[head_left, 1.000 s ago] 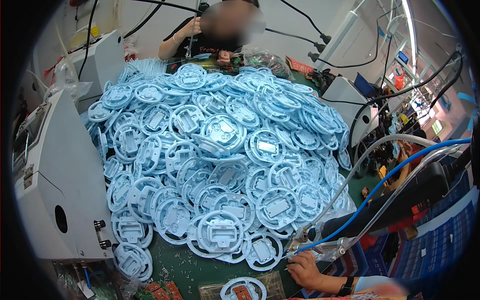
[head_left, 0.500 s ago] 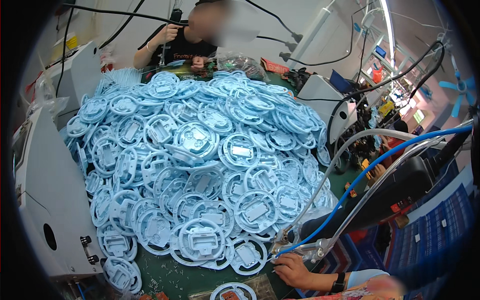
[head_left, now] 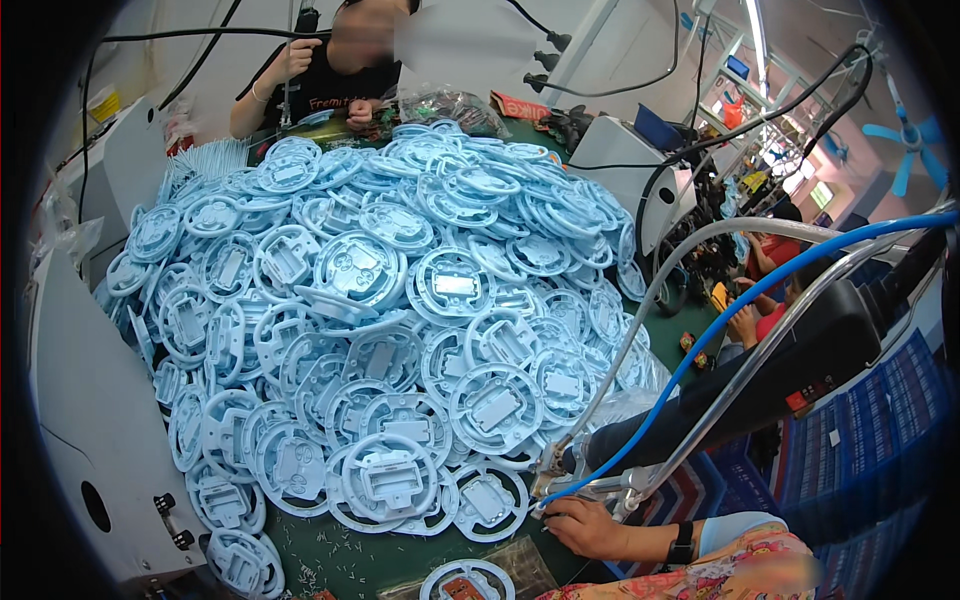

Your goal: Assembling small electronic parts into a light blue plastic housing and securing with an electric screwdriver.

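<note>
My right hand (head_left: 583, 528) comes in from the lower right, a dark band on its wrist. Its fingers are curled together right under the metal fitting (head_left: 622, 492) at the tip of a black powered tool (head_left: 720, 385). Whatever the fingers hold is hidden. Just left of them lies a light-blue round plastic housing (head_left: 488, 503) with a raised rectangular compartment. Below, at the picture's lower edge, another light-blue ring housing (head_left: 430, 590) has a reddish-brown board (head_left: 463, 588) inside it. My left hand does not show.
A large heap of light-blue housings (head_left: 360, 265) covers most of the green table (head_left: 345, 560). Tiny loose screw-like pieces are scattered in front. Pale machines (head_left: 110, 420) stand at left and back right. A blue hose (head_left: 690, 390) arches over the right side. A co-worker (head_left: 335, 85) sits opposite.
The view has shifted slightly, so the heap and the co-worker appear further left and higher. My right hand stays by the tool's tip, and more of the patterned cloth below my forearm shows.
</note>
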Tool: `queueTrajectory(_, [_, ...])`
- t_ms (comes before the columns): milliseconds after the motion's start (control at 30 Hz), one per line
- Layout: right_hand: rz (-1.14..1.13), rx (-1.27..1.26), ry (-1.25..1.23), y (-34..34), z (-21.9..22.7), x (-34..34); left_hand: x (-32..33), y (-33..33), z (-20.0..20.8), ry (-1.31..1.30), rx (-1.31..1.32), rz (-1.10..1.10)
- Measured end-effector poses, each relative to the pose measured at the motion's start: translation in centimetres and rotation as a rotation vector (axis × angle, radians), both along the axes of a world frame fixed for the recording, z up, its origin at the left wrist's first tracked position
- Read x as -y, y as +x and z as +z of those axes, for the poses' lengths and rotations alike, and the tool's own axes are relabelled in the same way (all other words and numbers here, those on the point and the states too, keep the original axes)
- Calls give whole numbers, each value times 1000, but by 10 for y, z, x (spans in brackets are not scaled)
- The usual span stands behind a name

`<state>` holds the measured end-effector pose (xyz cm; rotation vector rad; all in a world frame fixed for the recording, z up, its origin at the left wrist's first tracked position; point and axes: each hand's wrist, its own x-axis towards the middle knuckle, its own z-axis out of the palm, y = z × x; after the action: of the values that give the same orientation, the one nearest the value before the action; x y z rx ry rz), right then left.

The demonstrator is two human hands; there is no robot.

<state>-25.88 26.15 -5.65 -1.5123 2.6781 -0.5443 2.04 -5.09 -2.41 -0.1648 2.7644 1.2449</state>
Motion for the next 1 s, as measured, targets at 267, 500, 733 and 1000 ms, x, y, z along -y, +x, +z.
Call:
queueTrajectory(267, [10,-71,20,1,22,7,-18,18,24,-17,-51,270])
queueTrajectory(500, [35,-152,33,3,8,6,-14,35,-6,-268,207,33])
queueTrajectory(733, [7,-110,79,3,9,3,-18,33,-7,-275,188,59])
queueTrajectory(1000, [-4,-81,88,5,8,1,-17,41,-15,-278,166,69])
